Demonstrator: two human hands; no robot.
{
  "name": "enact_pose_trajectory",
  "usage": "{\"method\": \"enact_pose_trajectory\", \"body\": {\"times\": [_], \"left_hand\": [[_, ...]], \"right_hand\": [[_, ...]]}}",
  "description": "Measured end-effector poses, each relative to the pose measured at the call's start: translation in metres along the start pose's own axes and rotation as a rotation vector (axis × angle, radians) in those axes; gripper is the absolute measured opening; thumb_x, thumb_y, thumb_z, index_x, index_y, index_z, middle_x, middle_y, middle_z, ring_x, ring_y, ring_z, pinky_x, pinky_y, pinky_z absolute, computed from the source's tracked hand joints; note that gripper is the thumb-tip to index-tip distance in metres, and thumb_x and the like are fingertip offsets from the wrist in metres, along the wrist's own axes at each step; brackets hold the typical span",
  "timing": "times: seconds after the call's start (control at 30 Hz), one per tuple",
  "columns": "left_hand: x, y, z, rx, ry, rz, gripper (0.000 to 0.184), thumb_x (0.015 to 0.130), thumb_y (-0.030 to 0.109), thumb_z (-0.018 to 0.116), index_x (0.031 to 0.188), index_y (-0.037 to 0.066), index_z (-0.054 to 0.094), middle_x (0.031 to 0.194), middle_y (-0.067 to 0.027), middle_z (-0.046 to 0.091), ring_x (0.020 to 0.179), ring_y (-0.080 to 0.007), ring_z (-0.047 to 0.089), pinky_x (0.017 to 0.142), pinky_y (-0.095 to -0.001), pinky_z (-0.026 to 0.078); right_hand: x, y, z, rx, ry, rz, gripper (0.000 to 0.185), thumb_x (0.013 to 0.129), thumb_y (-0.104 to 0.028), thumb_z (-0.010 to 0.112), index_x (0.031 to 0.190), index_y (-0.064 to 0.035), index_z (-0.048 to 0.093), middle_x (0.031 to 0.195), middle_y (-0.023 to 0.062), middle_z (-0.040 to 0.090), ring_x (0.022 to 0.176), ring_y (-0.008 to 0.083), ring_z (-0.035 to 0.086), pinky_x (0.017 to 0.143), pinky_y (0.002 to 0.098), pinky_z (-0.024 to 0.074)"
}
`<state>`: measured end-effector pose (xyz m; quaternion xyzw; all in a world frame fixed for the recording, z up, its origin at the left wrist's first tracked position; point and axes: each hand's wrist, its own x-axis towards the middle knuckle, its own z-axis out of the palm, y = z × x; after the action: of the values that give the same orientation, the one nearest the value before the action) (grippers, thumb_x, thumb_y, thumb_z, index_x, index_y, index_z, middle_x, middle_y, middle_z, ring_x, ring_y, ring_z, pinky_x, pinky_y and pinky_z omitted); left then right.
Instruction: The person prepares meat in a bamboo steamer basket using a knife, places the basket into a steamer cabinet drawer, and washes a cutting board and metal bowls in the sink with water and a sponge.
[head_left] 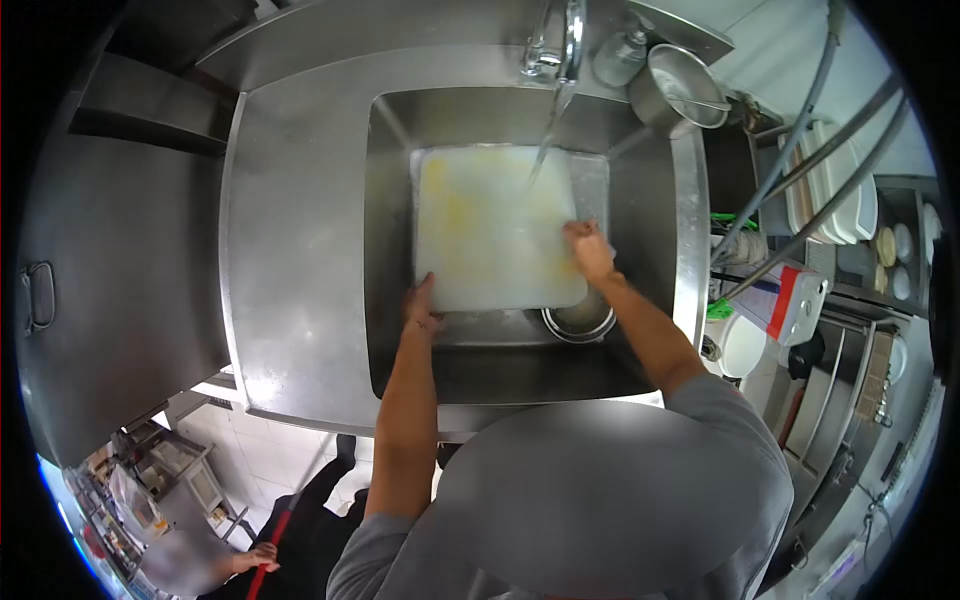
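1. Head view: a pale cutting board (495, 225) lies within the steel sink (637, 210) under the tap's (572, 45) stream, partly covering a metal bowl (580, 330).
2. Left hand (421, 303): closed on the board's near left edge. Right hand (590, 250): curled at the right edge; its hold cannot be told.
3. Hazards: a slick edge could slip; the flat face could deflect splashes.
4. Surroundings: steel counter (300, 210); tiled floor (237, 440); another person's hand (262, 556) on a red pole (281, 527).

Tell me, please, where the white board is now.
In the head view, the white board is mid-picture in the sink, below the faucet, between the left hand and the right hand.
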<state>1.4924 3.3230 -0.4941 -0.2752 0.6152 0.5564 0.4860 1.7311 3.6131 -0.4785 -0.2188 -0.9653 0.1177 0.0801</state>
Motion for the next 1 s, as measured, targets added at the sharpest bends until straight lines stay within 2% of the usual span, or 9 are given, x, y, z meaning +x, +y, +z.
{"method": "enact_pose_trajectory", "body": {"times": [0.23, 0.4, 0.47, 0.57, 0.6, 0.63, 0.7, 0.8, 1.0], "left_hand": [[-0.021, 0.005, 0.006, 0.079, -0.034, 0.119, 0.071, 0.08, 0.024, 0.076, 0.137, 0.003, 0.038, 0.13, -0.0154, 0.051, 0.117, -0.0315, 0.051, 0.09, -0.0554, 0.043], [-0.062, 0.007, 0.038, 0.115, -0.141, 0.229, 0.053, 0.08, 0.019, 0.075, 0.122, -0.002, 0.05, 0.112, -0.0154, 0.061, 0.102, -0.0302, 0.059, 0.08, -0.0504, 0.049], [-0.088, 0.01, 0.065, 0.141, -0.08, 0.298, 0.048, 0.08, 0.017, 0.074, 0.117, -0.005, 0.053, 0.106, -0.0163, 0.063, 0.097, -0.0297, 0.061, 0.077, -0.0483, 0.051], [-0.111, 0.01, 0.1, 0.158, -0.088, 0.436, 0.04, 0.081, 0.014, 0.071, 0.111, -0.008, 0.055, 0.1, -0.0172, 0.063, 0.089, -0.0282, 0.063, 0.071, -0.0448, 0.053], [-0.117, 0.014, 0.113, 0.175, -0.079, 0.473, 0.037, 0.083, 0.014, 0.069, 0.108, -0.009, 0.055, 0.1, -0.0179, 0.063, 0.086, -0.0286, 0.064, 0.067, -0.0443, 0.054], [-0.124, 0.021, 0.127, 0.195, -0.072, 0.513, 0.035, 0.085, 0.015, 0.066, 0.106, -0.01, 0.055, 0.1, -0.0185, 0.063, 0.083, -0.0291, 0.065, 0.063, -0.0438, 0.055], [-0.146, 0.044, 0.155, 0.102, -0.105, 0.475, 0.033, 0.086, 0.016, 0.063, 0.106, -0.01, 0.055, 0.1, -0.0188, 0.063, 0.082, -0.0301, 0.065, 0.061, -0.0439, 0.056], [-0.16, 0.084, 0.188, -0.044, -0.129, 0.443, 0.035, 0.089, 0.018, 0.059, 0.107, -0.011, 0.055, 0.1, -0.0194, 0.063, 0.08, -0.032, 0.066, 0.058, -0.0445, 0.057], [-0.117, 0.123, 0.253, -0.254, 0.0, 0.474, 0.053, 0.088, 0.021, 0.061, 0.128, -0.005, 0.036, 0.111, -0.0197, 0.058, 0.09, -0.029, 0.064, 0.066, -0.041, 0.057]], "right_hand": [[0.118, 0.027, -0.265, -0.109, 0.607, 0.017, 0.029, 0.081, -0.003, 0.059, 0.11, -0.0038, 0.061, 0.104, 0.0162, 0.061, 0.1, 0.0387, 0.055, 0.089, 0.0446, 0.0448], [0.167, 0.086, -0.277, -0.082, 0.557, 0.147, 0.027, 0.087, -0.014, 0.059, 0.11, -0.0017, 0.061, 0.105, 0.0185, 0.061, 0.1, 0.0398, 0.055, 0.085, 0.0451, 0.046], [0.163, 0.028, -0.276, -0.082, 0.861, 0.036, 0.025, 0.088, -0.015, 0.059, 0.108, -0.0005, 0.062, 0.101, 0.0189, 0.062, 0.096, 0.0404, 0.057, 0.082, 0.0455, 0.0471], [0.141, -0.045, -0.221, 0.498, 0.465, 0.166, 0.017, 0.082, -0.005, 0.058, 0.096, 0.0003, 0.066, 0.091, 0.0193, 0.066, 0.084, 0.0353, 0.064, 0.078, 0.0425, 0.0509], [0.142, -0.054, -0.193, 0.668, 0.23, 0.218, 0.014, 0.087, -0.004, 0.058, 0.098, -0.001, 0.066, 0.086, 0.0102, 0.069, 0.08, 0.0196, 0.066, 0.072, 0.0327, 0.0527], [0.146, -0.059, -0.165, 1.273, -0.027, 0.243, 0.014, 0.09, -0.002, 0.055, 0.099, 0.002, 0.065, 0.09, 0.0109, 0.068, 0.082, 0.0199, 0.067, 0.072, 0.0319, 0.0542], [0.153, -0.088, -0.162, 1.667, -0.221, 0.477, 0.01, 0.087, 0.003, 0.055, 0.093, 0.0038, 0.063, 0.087, 0.0133, 0.066, 0.078, 0.0219, 0.066, 0.071, 0.0342, 0.0564], [0.175, -0.101, -0.147, 1.903, -0.125, 0.526, 0.008, 0.088, 0.002, 0.057, 0.094, 0.005, 0.061, 0.088, 0.0148, 0.065, 0.076, 0.0218, 0.065, 0.069, 0.0335, 0.0572], [0.197, -0.102, -0.174, 1.714, 0.048, 0.562, 0.009, 0.085, 0.006, 0.058, 0.094, 0.0052, 0.06, 0.084, 0.015, 0.065, 0.07, 0.0203, 0.064, 0.067, 0.0307, 0.0563]]}}
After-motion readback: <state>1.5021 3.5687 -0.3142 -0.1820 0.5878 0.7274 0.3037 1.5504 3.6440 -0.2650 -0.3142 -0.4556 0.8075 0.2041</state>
